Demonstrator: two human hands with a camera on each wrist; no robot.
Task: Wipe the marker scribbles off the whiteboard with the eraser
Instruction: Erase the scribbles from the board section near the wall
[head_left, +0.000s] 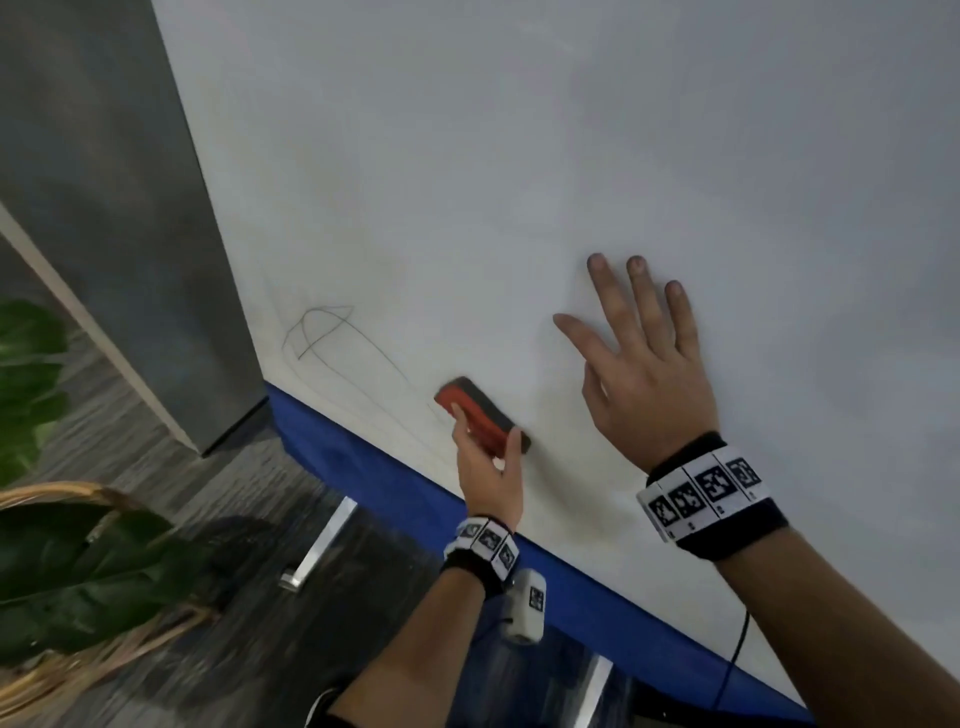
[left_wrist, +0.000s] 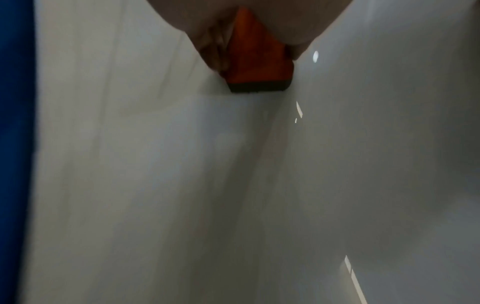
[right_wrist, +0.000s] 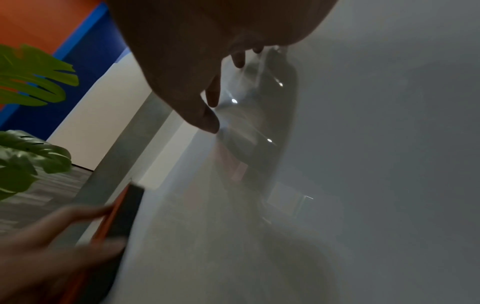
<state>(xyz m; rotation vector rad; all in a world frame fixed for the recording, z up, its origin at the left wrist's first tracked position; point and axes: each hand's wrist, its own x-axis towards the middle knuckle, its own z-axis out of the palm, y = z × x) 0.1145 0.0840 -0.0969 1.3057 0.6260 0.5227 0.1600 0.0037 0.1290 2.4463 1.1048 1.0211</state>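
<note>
1. Gripping the orange-backed block eraser with its dark felt face (head_left: 480, 414), the left hand (head_left: 488, 475) pinches it by the long edges, thumb on one side and fingers on the other, low on the white glossy whiteboard (head_left: 519, 156) just above its blue bottom border (head_left: 395, 483).
2. Felt looks flat against the board in the left wrist view; keeping it flat, not rocked onto a corner, should clear a full-width band.
3. Remaining work, as I judge it, lies up and to the left: the thin dark marker scribbles (head_left: 322, 330), an arch-like shape with a long line trailing down towards the eraser.
4. Follow that trailing line up to the arch, overlapping each pass, with steady pressure.
5. The right hand (head_left: 647, 364) has its fingers straight and spread, apparently steadying on the board to the right, well apart from the marks; leaving it there keeps the sweep path free.
</note>
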